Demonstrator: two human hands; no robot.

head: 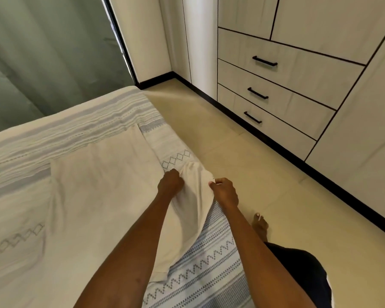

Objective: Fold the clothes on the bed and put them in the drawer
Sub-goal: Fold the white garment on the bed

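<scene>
A cream-white garment lies spread across the bed, filling the middle and lower left of the frame. Its right-hand end is gathered and lifted off the bed's edge at the centre of the frame, where both hands grasp it. The left hand has its fingers clenched around a bunched fold of the cloth, knuckles up. The right hand, just beside it to the right, pinches the garment's hem between thumb and curled fingers, so the fabric hangs in a loose drape between the two hands and trails down toward the lower centre of the frame. The rest of the garment rests flat, with soft creases, on the bed.

The bed carries a white and pale blue bedspread with zigzag bands and a row of diamond shapes, visible at lower centre and just above the hands.

To the right of the bed is a pale tiled floor, where a bare foot stands near the right forearm. In the upper right of the frame a light wood-grain wardrobe holds three closed drawers, stacked one above another, each with a black bar handle. A grey-green curtain hangs in the upper left.
</scene>
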